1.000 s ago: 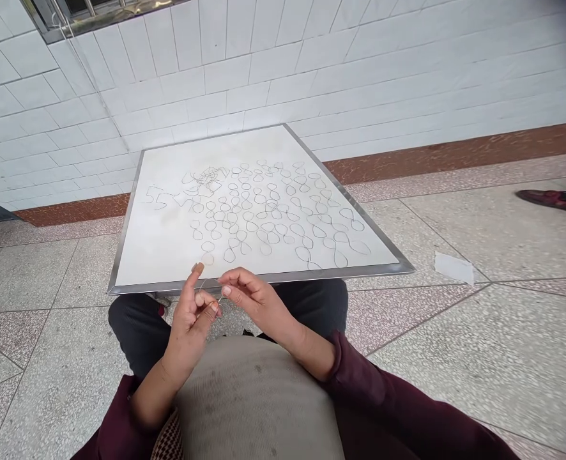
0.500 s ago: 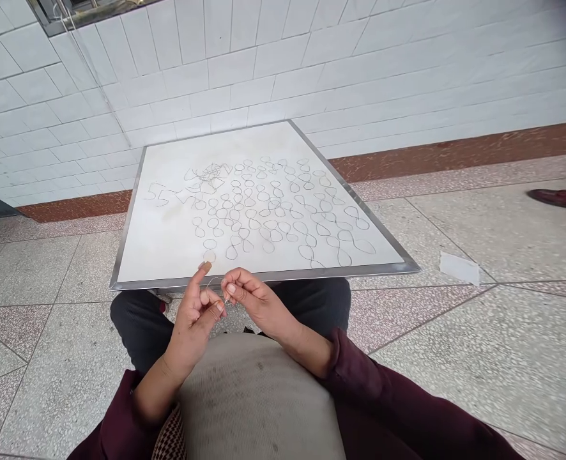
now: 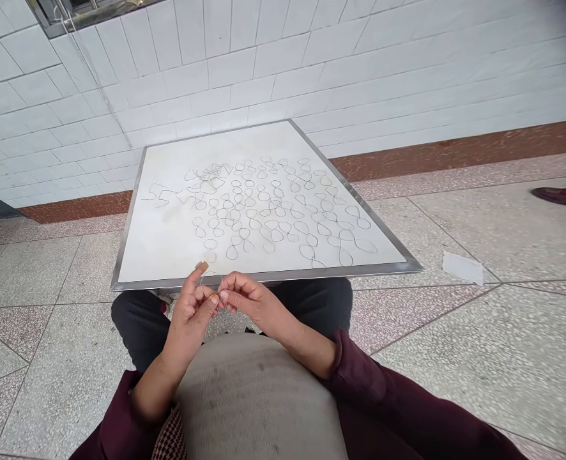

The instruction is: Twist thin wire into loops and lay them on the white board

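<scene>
Close to the table's front edge, my left hand (image 3: 191, 313) pinches a thin wire (image 3: 212, 273) between thumb and finger. Its raised index finger has a tan wrap near the tip. My right hand (image 3: 247, 299) meets it from the other side, thumb and fingertips closed on the same wire. Between the hands the wire arches up in a small loop; its ends are hidden in the fingers. Beyond them, many wire figure-eights (image 3: 273, 207) lie spread over the white tabletop (image 3: 168, 255). A tangle of bent wire pieces (image 3: 211, 176) lies at the back left.
The table's metal rim (image 3: 264, 276) runs just above my knees. A white tiled wall (image 3: 264, 70) stands behind the table. On the floor to the right lies a white paper-like piece (image 3: 462, 267), and a dark red shoe (image 3: 561, 197) shows at the far right.
My fingertips have come closer together, and the right hand has shifted slightly left. The wire now stands as a rounder arch between the hands. The things on the table stay put.
</scene>
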`<state>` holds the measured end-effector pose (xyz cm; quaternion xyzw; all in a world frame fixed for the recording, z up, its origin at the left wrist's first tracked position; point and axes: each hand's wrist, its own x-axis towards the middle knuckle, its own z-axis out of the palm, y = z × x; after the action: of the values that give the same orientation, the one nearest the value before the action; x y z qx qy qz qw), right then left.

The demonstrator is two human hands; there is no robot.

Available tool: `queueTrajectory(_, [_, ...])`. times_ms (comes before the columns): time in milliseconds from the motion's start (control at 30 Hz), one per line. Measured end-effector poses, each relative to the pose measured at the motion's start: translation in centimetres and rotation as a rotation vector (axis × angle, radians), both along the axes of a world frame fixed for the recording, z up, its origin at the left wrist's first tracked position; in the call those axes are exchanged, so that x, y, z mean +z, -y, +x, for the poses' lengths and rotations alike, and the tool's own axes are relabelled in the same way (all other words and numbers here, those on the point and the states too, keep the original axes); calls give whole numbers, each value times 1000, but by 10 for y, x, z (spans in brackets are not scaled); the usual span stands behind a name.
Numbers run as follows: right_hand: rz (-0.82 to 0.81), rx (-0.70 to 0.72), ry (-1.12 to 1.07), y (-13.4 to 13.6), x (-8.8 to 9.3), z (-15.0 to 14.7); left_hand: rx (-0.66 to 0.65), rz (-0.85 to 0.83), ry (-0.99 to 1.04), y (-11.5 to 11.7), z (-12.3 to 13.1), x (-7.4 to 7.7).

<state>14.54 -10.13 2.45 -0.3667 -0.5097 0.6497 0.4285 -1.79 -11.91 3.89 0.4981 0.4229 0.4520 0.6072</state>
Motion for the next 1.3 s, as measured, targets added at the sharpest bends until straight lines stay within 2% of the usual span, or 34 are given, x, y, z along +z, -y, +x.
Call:
queueTrajectory(200, [-67,-24,-48,0,3,1,-11,-35,-41,-1,-5,1])
queueTrajectory(433, [-66,-24,-48,-3,2,2,-30,11,-97,-3,-7,0])
queueTrajectory(633, [-67,-21,-56,-3,3,1,81,52,-177,-3,-5,1])
queueTrajectory(867, [-86,-12,-54,-4,2,1,134,44,-40,-4,-2,0])
queueTrajectory(1300, [-92,-30,-75,-5,-4,0,197,7,-2,-9,6,-1])
